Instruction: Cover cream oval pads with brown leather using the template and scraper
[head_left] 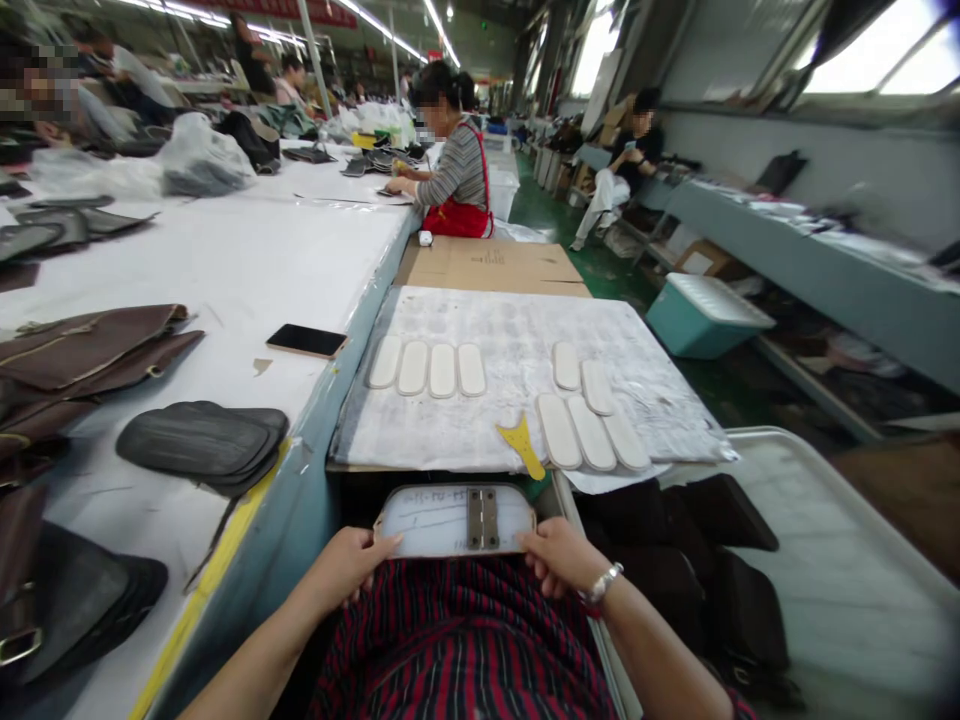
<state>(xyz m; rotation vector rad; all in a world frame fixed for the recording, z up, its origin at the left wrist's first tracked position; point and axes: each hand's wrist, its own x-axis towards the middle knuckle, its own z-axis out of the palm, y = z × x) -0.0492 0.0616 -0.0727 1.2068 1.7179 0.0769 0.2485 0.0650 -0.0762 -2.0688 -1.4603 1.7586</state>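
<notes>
Just above my lap, a pale rounded plate [431,522] with a metal hinge [482,518] and handwriting on it is held level between both hands. My left hand [361,562] grips its left end, thumb on top. At the right end, my right hand [559,556] pinches the edge, fingers curled below. Beyond it, a white-covered board [510,325] carries several off-white oval pieces [442,371] at the left and more [587,432] at the right. A yellow forked tool [523,446] lies at the board's near edge.
On the white table [247,270] at left are a phone [306,341], stacked dark oval pieces [202,445] and brown leather bags [82,350]. Dark pouches [675,550] fill a tub [847,560] at right. A person in a red apron [461,185] works farther ahead.
</notes>
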